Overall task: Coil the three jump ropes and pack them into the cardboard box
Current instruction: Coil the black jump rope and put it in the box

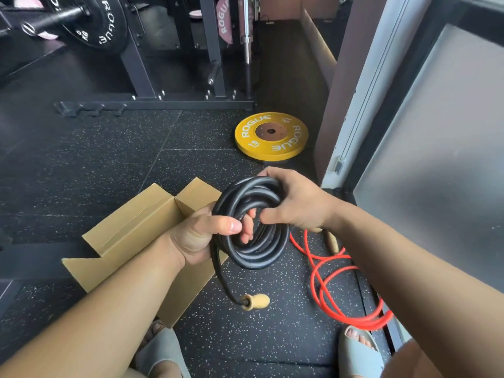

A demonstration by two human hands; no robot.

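A thick black jump rope (261,249) is wound into a coil and held in the air between both hands. My left hand (201,236) grips the coil's left side, thumb across the strands. My right hand (294,200) grips its upper right side. One rope end hangs down to a wooden handle (255,300) just above the floor. An open cardboard box (131,230) sits on the floor to the left, partly behind my left arm. A red jump rope (332,293) lies loose on the floor to the right, its wooden handle (332,241) near my right wrist. No third rope shows.
A yellow weight plate (271,136) lies flat on the speckled rubber floor beyond the hands. A black squat rack (174,77) with a loaded barbell stands at the back. A frosted glass door (436,132) lines the right side. My sandalled feet (360,347) are at the bottom.
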